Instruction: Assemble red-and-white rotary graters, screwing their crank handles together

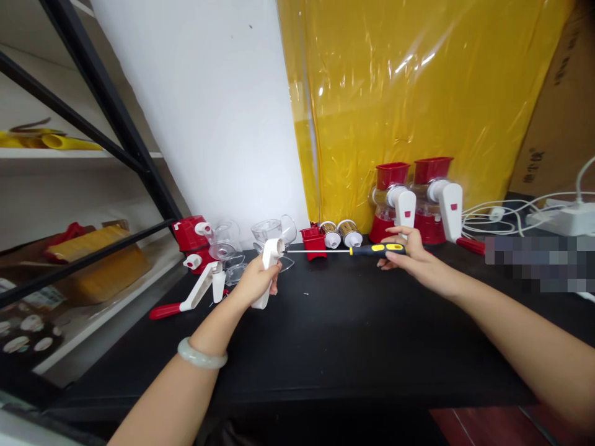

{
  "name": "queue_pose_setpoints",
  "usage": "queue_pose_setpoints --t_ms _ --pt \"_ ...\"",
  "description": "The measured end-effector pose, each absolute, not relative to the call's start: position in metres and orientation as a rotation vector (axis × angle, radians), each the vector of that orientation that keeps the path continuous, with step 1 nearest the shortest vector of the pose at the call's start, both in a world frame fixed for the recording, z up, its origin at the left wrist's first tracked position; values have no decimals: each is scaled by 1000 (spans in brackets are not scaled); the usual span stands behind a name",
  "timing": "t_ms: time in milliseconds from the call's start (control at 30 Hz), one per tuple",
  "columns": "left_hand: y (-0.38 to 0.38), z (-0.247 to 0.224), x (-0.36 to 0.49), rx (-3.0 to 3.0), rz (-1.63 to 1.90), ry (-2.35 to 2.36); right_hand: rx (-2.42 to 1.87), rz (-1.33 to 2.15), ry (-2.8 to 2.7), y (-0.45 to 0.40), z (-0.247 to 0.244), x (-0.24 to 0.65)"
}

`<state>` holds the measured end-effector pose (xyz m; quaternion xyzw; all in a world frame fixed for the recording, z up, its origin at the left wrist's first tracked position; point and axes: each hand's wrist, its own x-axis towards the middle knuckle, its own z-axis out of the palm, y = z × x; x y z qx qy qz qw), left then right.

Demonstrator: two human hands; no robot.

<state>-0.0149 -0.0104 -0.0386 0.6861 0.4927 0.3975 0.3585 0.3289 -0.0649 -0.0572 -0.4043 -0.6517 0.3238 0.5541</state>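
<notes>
My left hand [258, 282] is wrapped round a white plastic crank piece [271, 253], held up over the black table. My right hand [413, 255] grips the black and yellow handle of a screwdriver [379, 249]. The long shaft points left, and its tip meets the round end of the white piece. Whether the tip sits in a screw is too small to tell. Left of my left hand lie a white crank with a red handle [199, 291] and a red housing [189, 238]. Clear plastic parts [267, 230] stand just behind my left hand.
Two assembled red and white grinders [393, 204] stand at the back right, near white cables [502, 214] and a power strip [564, 217]. Metal drums [349, 234] and a red part [314, 241] lie at the back middle. A black-framed shelf [139, 161] stands left.
</notes>
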Motion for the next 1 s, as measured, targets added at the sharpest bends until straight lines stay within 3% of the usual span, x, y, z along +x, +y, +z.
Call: queue_pose_setpoints --t_ms 233,433,600,833,1000 --pt "-13 -42 -12 1785 974 1258 -1322 603 -1614 -70 -51 331" --pt "-11 -40 -13 1763 1011 1286 -978 716 -1600 -68 -53 329" --pt "-11 -43 -13 1795 955 1283 -1336 570 -1662 -73 -49 330" --pt "-10 -44 -14 1782 974 1265 -958 683 -1591 -70 -51 329" --pt "-13 -45 -11 1776 909 1258 -1347 548 -1615 -72 -48 331"
